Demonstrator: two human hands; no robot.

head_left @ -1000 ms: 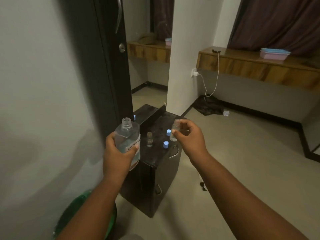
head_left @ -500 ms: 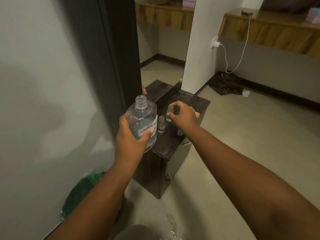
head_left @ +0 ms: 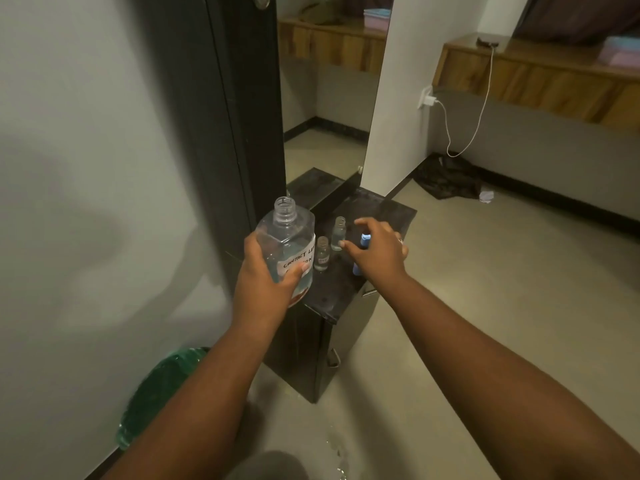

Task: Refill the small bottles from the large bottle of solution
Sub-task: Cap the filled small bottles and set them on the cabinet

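Observation:
My left hand (head_left: 265, 277) grips the large clear bottle (head_left: 285, 237), uncapped and upright, with a white handwritten label, held just above the left edge of a small dark cabinet (head_left: 388, 211). Two small uncapped bottles stand on the cabinet top: one (head_left: 322, 253) beside the large bottle, another (head_left: 338, 233) just behind it. My right hand (head_left: 375, 249) hovers to their right with fingers spread, holding nothing, over two blue caps (head_left: 365, 240) that it partly hides.
A dark door (head_left: 221, 109) and a mirror (head_left: 329, 98) rise behind the cabinet. A green plastic bag (head_left: 157, 386) lies on the floor at lower left. A wooden shelf (head_left: 540, 77) with a charger cable (head_left: 464, 136) runs along the right wall. Dark cloth (head_left: 446, 181) lies on the floor.
My right hand carried a small bottle down, set it on the cabinet top and let go; it now hovers open over the blue caps. The large bottle stays in my left hand.

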